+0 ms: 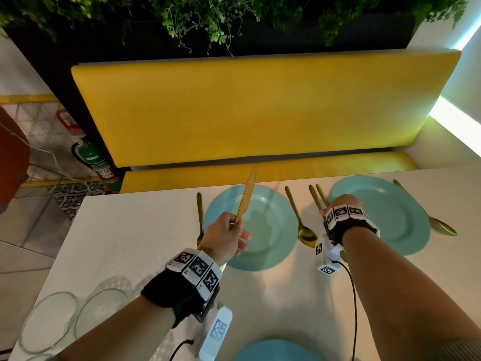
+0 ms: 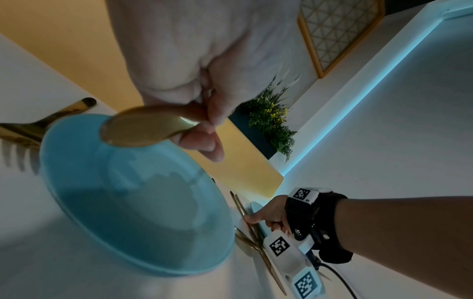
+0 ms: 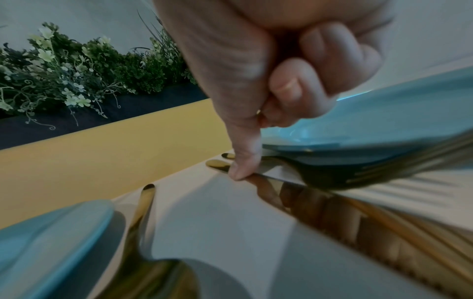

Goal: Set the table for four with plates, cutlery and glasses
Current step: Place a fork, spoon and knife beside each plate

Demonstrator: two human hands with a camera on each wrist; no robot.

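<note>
- Nearest of all, a round light-blue plate (image 1: 276, 350) sits at the near edge of the white worktop (image 1: 135, 230), only its far rim in view.
- Two clear glass bowls (image 1: 49, 321) stand side by side at the near left corner of the worktop.
- Left hand (image 1: 226, 237): its grip is narrow, thumb and fingers pinching the handle of a gold-coloured table knife (image 1: 246, 196). The knife is lifted clear of the worktop, blade pointing away towards the yellow padded bench (image 1: 260, 108), above the left rim of the far left light-blue plate (image 1: 270, 238).
- A gold fork (image 1: 200, 217) lies just left of that plate, partly hidden by the left hand; a gold spoon (image 1: 299, 217) lies just right of it.
- Right hand (image 1: 341, 204): fingers curled in, its grip closed, with the thumb tip (image 3: 240, 174) pressing down on a gold knife (image 3: 332, 204) lying flat on the worktop.
- A second gold fork (image 3: 340, 174) lies right beside that knife, against the left rim of the far right light-blue plate (image 1: 390, 217).
- Another gold spoon (image 1: 429, 214) lies along the right edge of that plate.
- Green trailing plants (image 1: 208, 19) hang behind the bench.
</note>
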